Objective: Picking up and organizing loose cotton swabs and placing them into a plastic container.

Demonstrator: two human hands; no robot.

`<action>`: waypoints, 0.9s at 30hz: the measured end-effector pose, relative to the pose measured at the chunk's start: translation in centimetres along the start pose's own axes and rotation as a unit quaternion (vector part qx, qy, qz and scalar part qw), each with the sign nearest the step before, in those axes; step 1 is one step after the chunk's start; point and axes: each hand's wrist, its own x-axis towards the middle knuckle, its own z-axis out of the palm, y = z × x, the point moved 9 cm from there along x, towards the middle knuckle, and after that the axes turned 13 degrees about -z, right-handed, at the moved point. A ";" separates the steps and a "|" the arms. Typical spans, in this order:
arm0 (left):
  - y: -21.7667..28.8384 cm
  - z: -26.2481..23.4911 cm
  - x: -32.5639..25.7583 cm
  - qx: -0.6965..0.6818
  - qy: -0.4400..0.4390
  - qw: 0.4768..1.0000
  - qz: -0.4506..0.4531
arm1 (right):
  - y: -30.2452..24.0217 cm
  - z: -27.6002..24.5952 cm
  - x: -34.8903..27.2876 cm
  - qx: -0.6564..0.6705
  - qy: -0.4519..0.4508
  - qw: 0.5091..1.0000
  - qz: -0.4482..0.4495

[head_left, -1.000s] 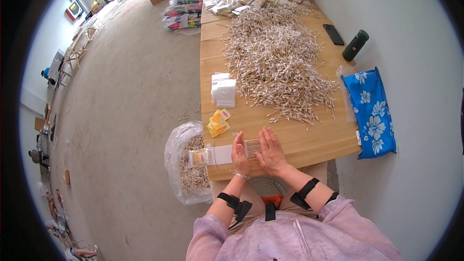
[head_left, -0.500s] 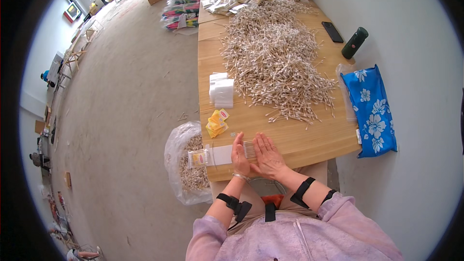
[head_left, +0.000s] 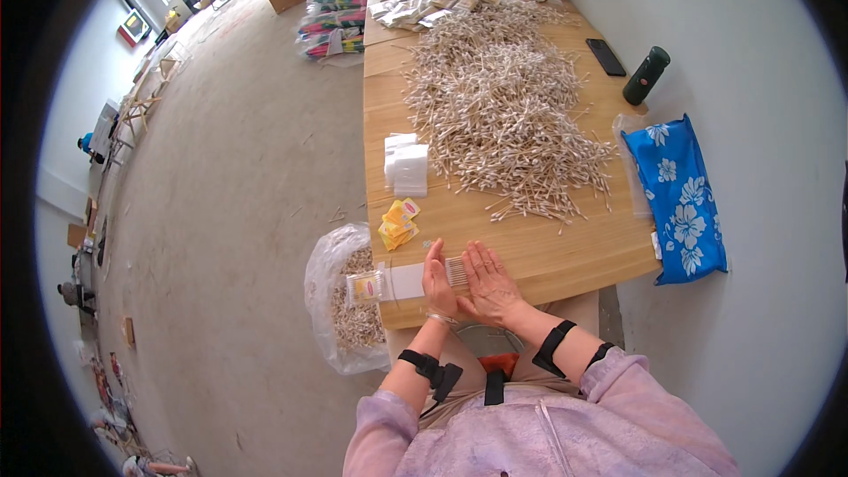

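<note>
A row of slim, pale wooden-stick cotton swabs (head_left: 457,271) lies side by side near the front of a light wood-grain surface (head_left: 609,249), between the two bare hands I watch from afar. The left hand (head_left: 437,280) stands on edge, fingers straight and unclenched; the right hand (head_left: 489,283), palm down, stretches its fingers just beside the row, gripping nothing I can see. Whether it presses on the sticks, I cannot tell. To the left, a flat white rectangular strip (head_left: 406,282) reaches a clear, yellow-labelled packet of swabs (head_left: 364,288) at the surface's edge. Beyond sit fanned yellow cards (head_left: 398,225), translucent plastic pouches (head_left: 410,170) and a broad heap of loose white-tipped swabs (head_left: 512,106). On my right are a black phone (head_left: 605,57), a dark green cylindrical bottle (head_left: 647,77) and a blue bag with white flowers (head_left: 678,203).
</note>
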 end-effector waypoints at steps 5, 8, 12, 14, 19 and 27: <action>-0.1 -1.2 -1.5 0.062 0.001 0.998 0.017 | 0.1 0.5 -0.1 0.006 0.014 1.000 -0.006; -0.4 -1.8 -3.6 0.090 0.002 0.996 0.019 | 0.4 0.3 -0.3 0.035 0.054 0.998 -0.011; 0.3 -0.8 -6.0 0.207 -0.073 0.974 0.051 | 1.0 1.4 -0.2 -0.053 -0.011 0.999 0.003; 0.8 -0.8 -6.3 0.255 -0.066 0.962 0.077 | 0.7 1.3 -0.1 -0.021 0.002 1.000 0.000; 0.0 -0.2 -5.7 0.270 -0.092 0.958 0.041 | 0.6 1.4 -0.2 -0.049 0.002 0.999 -0.002; 0.0 0.0 -5.5 0.278 -0.088 0.956 0.038 | 0.7 1.2 -0.3 -0.020 0.009 1.000 0.000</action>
